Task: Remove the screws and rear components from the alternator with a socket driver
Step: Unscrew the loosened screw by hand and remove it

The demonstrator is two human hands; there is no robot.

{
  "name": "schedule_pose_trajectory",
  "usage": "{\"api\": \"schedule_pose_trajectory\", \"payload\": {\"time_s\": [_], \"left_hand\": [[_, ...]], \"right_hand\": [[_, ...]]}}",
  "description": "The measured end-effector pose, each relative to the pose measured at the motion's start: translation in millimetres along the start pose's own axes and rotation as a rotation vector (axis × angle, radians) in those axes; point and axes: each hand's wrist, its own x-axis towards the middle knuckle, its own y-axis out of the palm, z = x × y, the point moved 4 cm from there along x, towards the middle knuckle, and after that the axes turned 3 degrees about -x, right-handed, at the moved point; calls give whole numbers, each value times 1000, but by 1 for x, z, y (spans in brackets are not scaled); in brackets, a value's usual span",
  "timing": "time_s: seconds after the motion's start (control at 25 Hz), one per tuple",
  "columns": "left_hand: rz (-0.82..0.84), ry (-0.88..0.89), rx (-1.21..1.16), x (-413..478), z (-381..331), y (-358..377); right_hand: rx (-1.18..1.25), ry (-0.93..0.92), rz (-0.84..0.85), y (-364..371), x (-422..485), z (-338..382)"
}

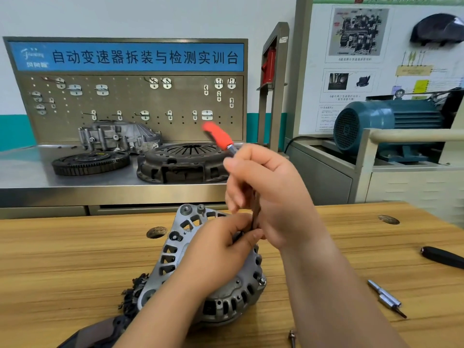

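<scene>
Here the right hand (272,194) grips the socket driver (216,134) above the alternator (227,296).

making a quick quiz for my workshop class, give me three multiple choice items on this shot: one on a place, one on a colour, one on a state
1. Where does the silver bit lie?
A. on the wooden table, right of the alternator
B. hung on a wall hook
C. on top of the alternator

2. What colour is the handle of the socket driver?
A. blue
B. red
C. yellow

3. What is the right hand doing?
A. lying flat on the table
B. hanging idle
C. gripping the driver's shaft

Answers: 1 A, the bit rests on the wood beside the person's right forearm; 2 B, the handle sticking up above the hand is bright red; 3 C, its fingers curl round the shaft below the handle.
</scene>
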Motion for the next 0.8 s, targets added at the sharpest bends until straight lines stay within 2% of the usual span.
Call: {"api": "schedule_pose_trajectory", "payload": {"time_s": [0.12,0.16,0.2,0.24,0.36,0.4,0.44,0.48,0.56,0.68,0.72,0.76,0.8], "left_hand": [[-17,6,8,-1,-13,-5],[-21,7,30,0,-12,-5],[-30,8,49,1,-11,-4],[-47,16,43,1,-8,-3],[-70,6,15,1,3,0],[-79,6,11,1,5,0],[-81,21,-8,1,5,0],[-72,41,-7,0,4,-1],[-40,40,21,0,-2,-1],[-41,15,5,2,-6,-1],[-60,24,10,2,-7,-1],[-69,29,11,2,-7,-2],[-70,40,4,1,-5,-1]], "right_hand": [[-406,-246,-506,-8,-8,-1],[-472,-274,-579,-8,-9,-1],[-468,-259,-570,-9,-8,-2],[-389,-211,-469,-9,-5,-2],[65,-26,142,1,-1,-1],[168,6,289,3,-3,3],[227,15,354,3,-3,4],[240,14,333,1,-2,3],[130,-13,82,-5,0,-2],[-386,-223,-497,-13,-6,-2],[-462,-246,-594,-13,-8,-2],[-445,-223,-588,-13,-7,-3],[-342,-171,-477,-13,-4,-4]]}}
